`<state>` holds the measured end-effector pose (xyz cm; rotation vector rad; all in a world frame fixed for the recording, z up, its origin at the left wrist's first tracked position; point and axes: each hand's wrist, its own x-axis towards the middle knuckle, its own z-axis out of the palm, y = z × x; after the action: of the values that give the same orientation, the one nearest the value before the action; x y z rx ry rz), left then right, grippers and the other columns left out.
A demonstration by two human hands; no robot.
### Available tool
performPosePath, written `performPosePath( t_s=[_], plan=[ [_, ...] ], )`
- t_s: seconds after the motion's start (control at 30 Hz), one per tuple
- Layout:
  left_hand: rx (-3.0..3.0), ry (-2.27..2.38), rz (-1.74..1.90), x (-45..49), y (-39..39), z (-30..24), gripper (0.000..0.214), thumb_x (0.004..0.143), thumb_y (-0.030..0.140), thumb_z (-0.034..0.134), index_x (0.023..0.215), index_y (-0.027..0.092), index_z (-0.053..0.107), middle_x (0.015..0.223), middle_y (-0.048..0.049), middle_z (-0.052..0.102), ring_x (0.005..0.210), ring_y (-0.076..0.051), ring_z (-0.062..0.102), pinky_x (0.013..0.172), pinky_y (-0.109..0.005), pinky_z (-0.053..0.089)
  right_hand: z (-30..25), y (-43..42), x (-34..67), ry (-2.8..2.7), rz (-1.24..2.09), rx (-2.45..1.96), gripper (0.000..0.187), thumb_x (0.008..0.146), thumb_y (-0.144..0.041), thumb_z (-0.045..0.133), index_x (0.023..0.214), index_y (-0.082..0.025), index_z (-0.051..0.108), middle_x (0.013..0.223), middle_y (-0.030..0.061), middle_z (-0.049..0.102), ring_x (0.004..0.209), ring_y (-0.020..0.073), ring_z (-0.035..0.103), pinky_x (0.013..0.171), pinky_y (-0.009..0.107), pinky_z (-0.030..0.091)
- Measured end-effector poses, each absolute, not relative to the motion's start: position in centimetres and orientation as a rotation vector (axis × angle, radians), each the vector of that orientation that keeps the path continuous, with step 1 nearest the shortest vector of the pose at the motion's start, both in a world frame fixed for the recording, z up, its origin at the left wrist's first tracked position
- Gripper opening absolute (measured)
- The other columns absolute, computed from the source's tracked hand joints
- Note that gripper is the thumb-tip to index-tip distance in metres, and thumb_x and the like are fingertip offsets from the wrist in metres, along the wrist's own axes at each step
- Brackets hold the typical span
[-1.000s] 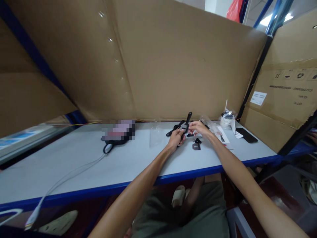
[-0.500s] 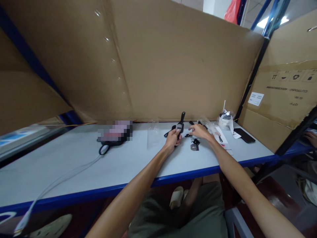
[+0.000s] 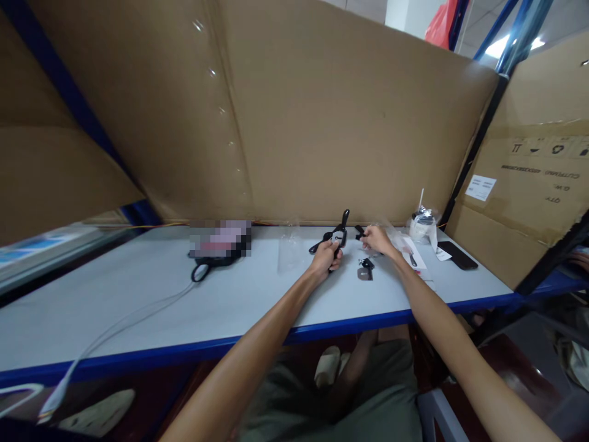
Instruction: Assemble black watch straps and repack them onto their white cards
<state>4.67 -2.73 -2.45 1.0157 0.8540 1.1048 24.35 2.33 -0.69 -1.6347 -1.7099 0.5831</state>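
Observation:
My left hand (image 3: 326, 256) is closed around a black spokeshave (image 3: 339, 236), with one handle pointing up and away and a slotted metal plate facing me. Just behind it on the table lies another black piece (image 3: 316, 247), partly hidden. The fingers of my right hand (image 3: 376, 239) are pinched together at a small black part (image 3: 361, 236), whose shape is too small to make out. Nearer to me, between the hands, a loose metal blade (image 3: 364, 274) rests beside small black and shiny parts (image 3: 367, 263).
A clear plastic bag (image 3: 289, 252) lies left of my hands; further left is a blurred-out black object (image 3: 221, 245) with a cable. To the right are a white printed box (image 3: 415, 255), a wrapped cup (image 3: 421, 226) and a black phone (image 3: 458, 255). Cardboard (image 3: 322, 123) walls the back.
My right hand has lifted slightly and drawn its fingers together on a small black part that lay at its fingertips. The left hand keeps its grip. The view has shifted slightly.

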Motion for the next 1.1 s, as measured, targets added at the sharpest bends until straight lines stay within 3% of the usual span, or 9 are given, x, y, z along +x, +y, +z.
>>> performPosePath(
  t_s=[0.17, 0.23, 0.43, 0.63, 0.8, 1.1],
  plan=[
    [0.938, 0.879, 0.981, 4.4, -3.0, -1.8, 0.023, 0.103, 0.018, 0.040, 0.083, 0.016, 0.050, 0.055, 0.0055, 0.043, 0.036, -0.003, 0.027, 0.036, -0.015, 0.013, 0.9, 1.9, 24.1, -1.359, 0.802, -1.312, 0.011, 0.087, -0.018, 0.069, 0.077, -0.017, 0.063, 0.053, -0.0055, 0.058, 0.042, 0.0077, 0.047, 0.040, 0.017, 0.036],
    [0.934, 0.889, 0.933, 4.3, -3.0, -1.7, 0.024, 0.103, 0.016, 0.038, 0.082, 0.016, 0.050, 0.055, 0.0054, 0.042, 0.036, -0.003, 0.026, 0.036, -0.015, 0.012, 1.1, 1.5, 23.5, -1.341, 0.885, -1.219, 0.006, 0.085, -0.017, 0.069, 0.082, -0.017, 0.064, 0.055, -0.0055, 0.060, 0.043, 0.0075, 0.047, 0.039, 0.017, 0.037],
    [1.008, 0.894, 0.877, 4.4, -3.0, -1.8, 0.023, 0.099, 0.015, 0.038, 0.078, 0.017, 0.048, 0.055, 0.0037, 0.044, 0.037, -0.004, 0.028, 0.036, -0.015, 0.012, 0.6, 1.0, 21.8, -1.460, 1.007, -1.172, 0.014, 0.078, -0.011, 0.071, 0.075, -0.018, 0.059, 0.055, -0.0045, 0.063, 0.042, 0.0073, 0.047, 0.040, 0.017, 0.035],
    [1.075, 0.893, 0.875, 4.5, -2.9, -2.1, 0.008, 0.088, 0.014, 0.048, 0.082, 0.016, 0.052, 0.055, 0.0024, 0.047, 0.036, -0.005, 0.029, 0.036, -0.017, 0.012, 0.5, 0.7, 21.6, -1.581, 1.021, -1.211, 0.011, 0.078, -0.011, 0.067, 0.081, -0.019, 0.060, 0.054, -0.0057, 0.061, 0.043, 0.0086, 0.046, 0.043, 0.019, 0.031],
    [1.100, 0.904, 0.885, 4.6, -3.0, -2.2, 0.006, 0.086, 0.015, 0.049, 0.082, 0.017, 0.053, 0.054, 0.0025, 0.048, 0.037, -0.005, 0.030, 0.037, -0.017, 0.012, 0.3, 0.4, 21.5, -1.795, 0.758, -1.324, 0.009, 0.079, -0.010, 0.065, 0.080, -0.018, 0.063, 0.057, -0.0058, 0.061, 0.055, 0.0110, 0.055, 0.058, 0.021, 0.040],
    [1.100, 0.927, 0.909, 4.8, -3.1, -2.2, 0.012, 0.088, 0.021, 0.050, 0.076, 0.020, 0.047, 0.054, 0.0031, 0.046, 0.036, -0.005, 0.026, 0.038, -0.019, 0.009, -0.5, 0.6, 21.0, -1.876, 0.222, -1.550, 0.019, 0.078, -0.023, 0.080, 0.087, -0.020, 0.064, 0.074, -0.0033, 0.066, 0.072, 0.0148, 0.059, 0.067, 0.024, 0.039]
  ],
)
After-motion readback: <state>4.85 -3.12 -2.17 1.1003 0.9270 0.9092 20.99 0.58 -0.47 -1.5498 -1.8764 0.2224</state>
